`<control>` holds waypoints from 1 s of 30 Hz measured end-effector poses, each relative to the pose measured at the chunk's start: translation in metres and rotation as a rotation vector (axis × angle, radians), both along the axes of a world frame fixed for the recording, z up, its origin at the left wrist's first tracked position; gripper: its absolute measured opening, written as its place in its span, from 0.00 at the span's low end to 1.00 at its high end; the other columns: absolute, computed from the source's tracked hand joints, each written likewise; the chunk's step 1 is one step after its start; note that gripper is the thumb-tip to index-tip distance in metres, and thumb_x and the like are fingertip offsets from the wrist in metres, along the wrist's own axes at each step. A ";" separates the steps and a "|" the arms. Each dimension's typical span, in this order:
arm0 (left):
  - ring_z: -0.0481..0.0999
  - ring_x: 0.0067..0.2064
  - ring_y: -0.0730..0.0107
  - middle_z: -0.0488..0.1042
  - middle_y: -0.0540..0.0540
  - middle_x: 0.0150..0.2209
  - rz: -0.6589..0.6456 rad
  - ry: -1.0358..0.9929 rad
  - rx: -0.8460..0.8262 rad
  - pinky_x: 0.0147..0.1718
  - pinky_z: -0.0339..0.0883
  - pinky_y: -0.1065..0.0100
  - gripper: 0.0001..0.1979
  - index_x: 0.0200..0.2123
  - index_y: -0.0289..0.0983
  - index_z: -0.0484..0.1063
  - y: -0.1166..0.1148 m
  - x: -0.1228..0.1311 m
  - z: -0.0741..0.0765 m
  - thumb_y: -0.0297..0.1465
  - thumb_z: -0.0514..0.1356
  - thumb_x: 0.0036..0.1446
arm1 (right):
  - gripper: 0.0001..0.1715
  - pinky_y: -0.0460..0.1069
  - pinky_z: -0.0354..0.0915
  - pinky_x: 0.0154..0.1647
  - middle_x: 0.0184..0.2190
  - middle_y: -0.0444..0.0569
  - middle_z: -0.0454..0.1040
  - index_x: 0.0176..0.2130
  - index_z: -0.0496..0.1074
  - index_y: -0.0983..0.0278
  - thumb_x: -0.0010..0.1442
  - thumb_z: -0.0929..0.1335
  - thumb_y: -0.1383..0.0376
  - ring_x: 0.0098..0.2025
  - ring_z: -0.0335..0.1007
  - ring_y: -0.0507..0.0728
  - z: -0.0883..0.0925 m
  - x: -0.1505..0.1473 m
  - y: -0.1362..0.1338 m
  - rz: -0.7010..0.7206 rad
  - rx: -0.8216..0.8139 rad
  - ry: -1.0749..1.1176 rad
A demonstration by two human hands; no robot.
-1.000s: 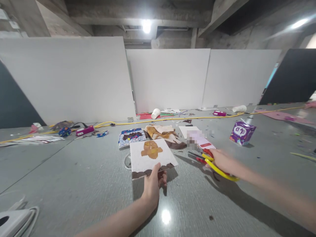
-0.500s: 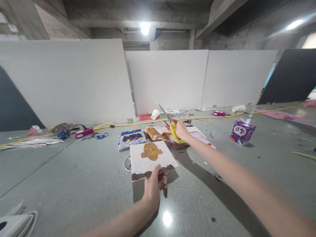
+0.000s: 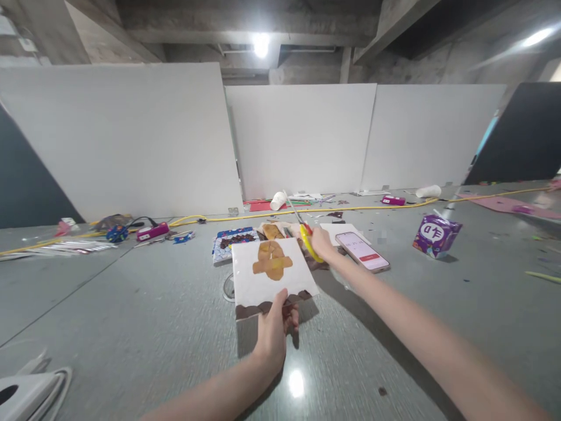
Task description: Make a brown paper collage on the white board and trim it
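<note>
My left hand (image 3: pixel 274 324) grips the near edge of a white square board (image 3: pixel 245 283), thumb on top and fingers beneath. Brown shapes, one crossing the other, are stuck near its middle, and a dark brown wavy strip runs along its near edge. Just beyond the board's right far corner, my right hand (image 3: pixel 322 242) is closed on yellow-and-red-handled scissors (image 3: pixel 310 244), whose blades point up and away. Behind the board lies a crumpled brown-and-white cloth or paper (image 3: pixel 272 230), partly hidden. A blue-and-white patterned piece with dark bits (image 3: pixel 236 241) lies to the left.
A lit phone (image 3: pixel 363 251) rests right of the scissors, beside a white sheet (image 3: pixel 335 226). Farther right stands a purple carton (image 3: pixel 436 235). A yellow cable (image 3: pixel 342 209) crosses behind, near a white cup (image 3: pixel 277 201). White panels (image 3: pixel 302 140) stand at the back.
My right hand has drawn the scissors slightly down, nearer the board. More of the phone shows now. The board stays in my left hand, almost unmoved; the view has shifted slightly.
</note>
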State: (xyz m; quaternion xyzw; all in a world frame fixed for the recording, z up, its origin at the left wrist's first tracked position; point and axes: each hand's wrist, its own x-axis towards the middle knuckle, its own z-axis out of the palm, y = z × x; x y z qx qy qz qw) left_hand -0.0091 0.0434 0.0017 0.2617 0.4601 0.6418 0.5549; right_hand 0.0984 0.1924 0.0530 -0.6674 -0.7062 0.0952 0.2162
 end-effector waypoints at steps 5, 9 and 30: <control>0.59 0.13 0.79 0.65 0.50 0.14 -0.034 -0.011 -0.021 0.12 0.53 0.74 0.15 0.18 0.33 0.63 0.000 0.001 0.000 0.40 0.60 0.38 | 0.17 0.44 0.61 0.27 0.23 0.49 0.75 0.29 0.69 0.67 0.57 0.61 0.57 0.27 0.71 0.54 -0.004 0.045 -0.050 0.095 -0.008 0.173; 0.59 0.14 0.79 0.66 0.50 0.15 -0.071 0.010 -0.015 0.13 0.55 0.74 0.15 0.18 0.33 0.63 -0.002 0.003 0.003 0.40 0.60 0.39 | 0.15 0.44 0.62 0.24 0.23 0.47 0.74 0.26 0.65 0.65 0.53 0.63 0.56 0.24 0.69 0.52 -0.023 0.056 -0.093 0.229 -0.105 0.480; 0.53 0.11 0.82 0.57 0.54 0.08 -0.240 0.129 0.060 0.11 0.45 0.77 0.20 0.14 0.33 0.65 0.008 -0.002 0.000 0.44 0.60 0.42 | 0.14 0.47 0.58 0.25 0.23 0.47 0.70 0.27 0.64 0.63 0.48 0.65 0.54 0.26 0.67 0.56 -0.030 0.063 -0.122 0.153 -0.034 0.209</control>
